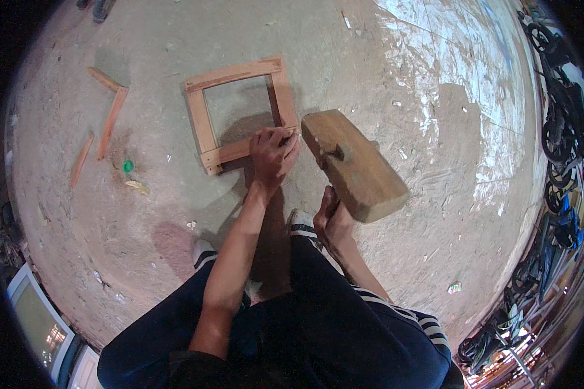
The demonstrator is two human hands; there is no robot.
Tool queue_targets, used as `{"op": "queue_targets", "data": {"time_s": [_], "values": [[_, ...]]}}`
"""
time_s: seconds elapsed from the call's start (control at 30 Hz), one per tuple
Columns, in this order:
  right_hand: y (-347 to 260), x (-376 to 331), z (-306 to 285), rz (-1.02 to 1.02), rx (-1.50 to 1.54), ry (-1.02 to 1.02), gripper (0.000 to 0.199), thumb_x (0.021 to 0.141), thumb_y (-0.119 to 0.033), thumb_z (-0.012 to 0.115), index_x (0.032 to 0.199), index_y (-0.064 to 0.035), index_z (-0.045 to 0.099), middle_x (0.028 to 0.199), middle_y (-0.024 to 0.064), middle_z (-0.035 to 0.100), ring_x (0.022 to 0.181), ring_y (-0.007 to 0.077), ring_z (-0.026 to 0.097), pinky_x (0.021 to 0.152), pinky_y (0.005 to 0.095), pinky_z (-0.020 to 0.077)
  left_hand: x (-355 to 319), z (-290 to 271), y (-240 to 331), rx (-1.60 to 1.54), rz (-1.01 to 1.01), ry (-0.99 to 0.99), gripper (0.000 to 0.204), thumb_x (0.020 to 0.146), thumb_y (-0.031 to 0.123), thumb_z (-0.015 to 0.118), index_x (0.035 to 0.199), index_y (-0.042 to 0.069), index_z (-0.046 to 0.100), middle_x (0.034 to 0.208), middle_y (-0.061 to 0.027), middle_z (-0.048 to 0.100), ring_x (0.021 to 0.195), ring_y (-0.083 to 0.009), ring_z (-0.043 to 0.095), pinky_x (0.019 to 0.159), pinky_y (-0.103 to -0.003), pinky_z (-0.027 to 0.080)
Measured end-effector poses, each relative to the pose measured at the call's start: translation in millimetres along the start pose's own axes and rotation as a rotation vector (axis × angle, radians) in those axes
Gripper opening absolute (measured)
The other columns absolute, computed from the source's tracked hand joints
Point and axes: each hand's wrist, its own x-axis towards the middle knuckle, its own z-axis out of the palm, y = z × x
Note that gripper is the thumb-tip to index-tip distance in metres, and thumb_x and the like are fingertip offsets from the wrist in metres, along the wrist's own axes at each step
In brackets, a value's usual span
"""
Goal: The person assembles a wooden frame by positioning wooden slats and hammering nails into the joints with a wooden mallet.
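A square frame (202,123) of reddish-brown wood strips lies on the floor ahead of me, slightly turned. At its near right corner, my left hand (274,154) is closed with the fingers bunched on the wood. Whether a small piece is also pinched there is hidden. My right hand (336,223) is wrapped round the handle of a big wooden mallet (360,168). The mallet's blocky head is raised just right of that corner, apart from the frame, and the handle's end shows through it.
Loose wood strips (113,123) lie on the floor to the left, near a green ring-shaped piece (128,166). My feet (303,223) are close to the frame. Bicycles or motorbikes (555,129) line the right edge. A pale-framed panel (42,318) stands at lower left.
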Motion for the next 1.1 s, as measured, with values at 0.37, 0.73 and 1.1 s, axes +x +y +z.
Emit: {"op": "queue_targets", "data": {"time_s": [0.37,0.73,1.1], "values": [[-15,6,-16,0.408,0.069,-0.025,0.014,0.103,-0.009,0.056,0.107,0.0045,0.058,0.081,0.0247,0.066,0.068,0.0445,0.066,0.058,0.05,0.0498,1,1,3,0.02,-0.03,0.015,0.024,0.08,0.015,0.082,0.103,0.016,0.077,0.097,0.0044,0.065,0.092,-0.0192,0.061,0.081,-0.04,0.045],[-20,14,-29,0.517,0.117,-0.074,0.028,0.106,-0.017,0.05,0.12,0.0056,0.056,0.079,0.0249,0.065,0.066,0.0425,0.066,0.062,0.0461,0.0512,4,-3,5,0.017,-0.031,0.007,0.023,0.081,0.013,0.08,0.103,0.014,0.078,0.096,0.0025,0.067,0.093,-0.0199,0.062,0.084,-0.04,0.044],[2,8,-6,0.203,-0.012,-0.104,0.026,0.09,0.004,0.062,0.114,0.0035,0.054,0.071,0.0254,0.061,0.06,0.0482,0.062,0.053,0.0523,0.0466,6,-7,5,-0.049,-0.067,-0.01,0.018,0.081,0.012,0.078,0.098,0.014,0.077,0.098,0.0017,0.065,0.095,-0.0219,0.061,0.084,-0.042,0.044]]}}
